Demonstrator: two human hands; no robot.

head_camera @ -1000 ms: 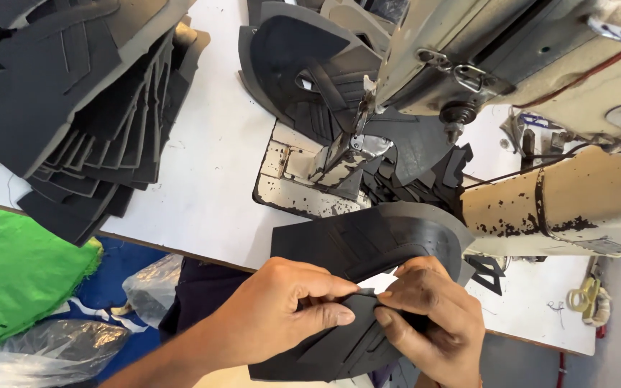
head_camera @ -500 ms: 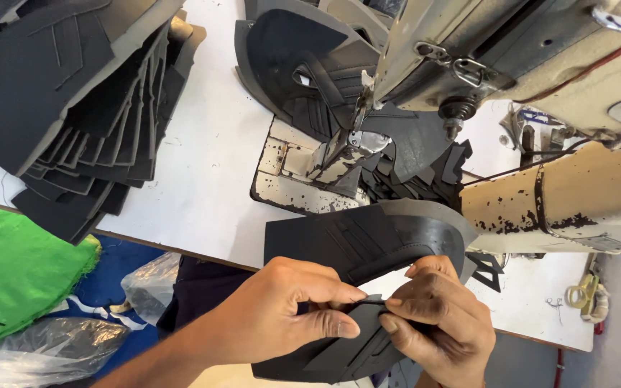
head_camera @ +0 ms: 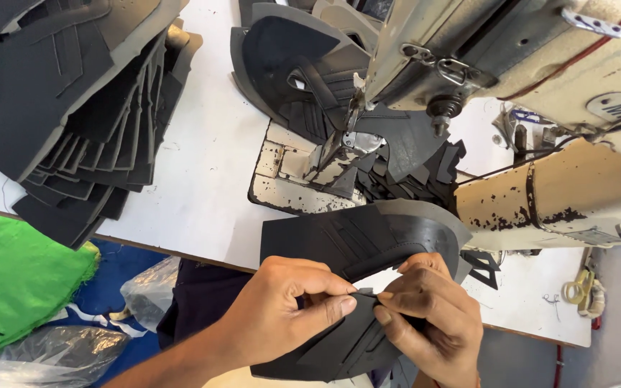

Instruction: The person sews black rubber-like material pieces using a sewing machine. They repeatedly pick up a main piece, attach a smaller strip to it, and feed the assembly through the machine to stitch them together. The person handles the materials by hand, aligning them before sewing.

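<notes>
Bright, even daylight; sharp focus, soft shadows.

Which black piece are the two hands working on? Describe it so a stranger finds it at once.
Start at the cream sewing machine on the white table. Come down to the table's near edge, where the left hand and right hand pinch a curved black cut piece. Unlike the big stack of black pieces at far left, it is single and held up.

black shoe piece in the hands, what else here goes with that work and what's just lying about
In use:
- black shoe piece, pinched by left hand and right hand
- sewing machine behind it
- stack of black cut pieces

Lying about:
- green cloth
- clear plastic bags
- scissors
</notes>
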